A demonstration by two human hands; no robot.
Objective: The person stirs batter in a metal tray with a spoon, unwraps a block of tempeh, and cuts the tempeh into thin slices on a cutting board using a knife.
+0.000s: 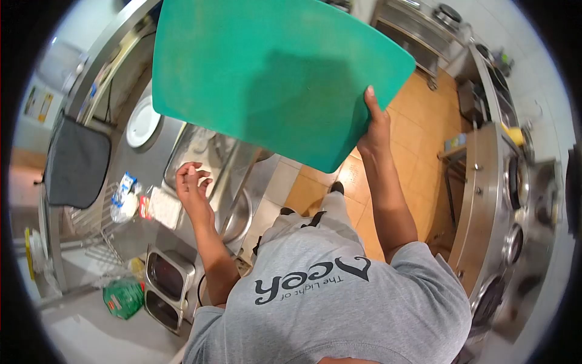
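My right hand (374, 128) grips a large green cutting board (273, 79) by its near right corner, with the thumb lying on the face turned to me. The board is held up in front of me, and a shadow falls across its middle. Apart from the board, my left hand (194, 185) is raised with loosely curled, separated fingers and nothing in it. It is over the near edge of a rectangular metal tray (200, 151) on the steel counter. The board hides the far part of the counter.
A white plate (143, 121) lies beyond the tray. Left of my arm are a white packet (164, 207), a wire rack (97, 224), steel containers (168, 276) and a green container (123, 298). A steel stove unit (476, 200) stands right, across the tiled floor (406, 145).
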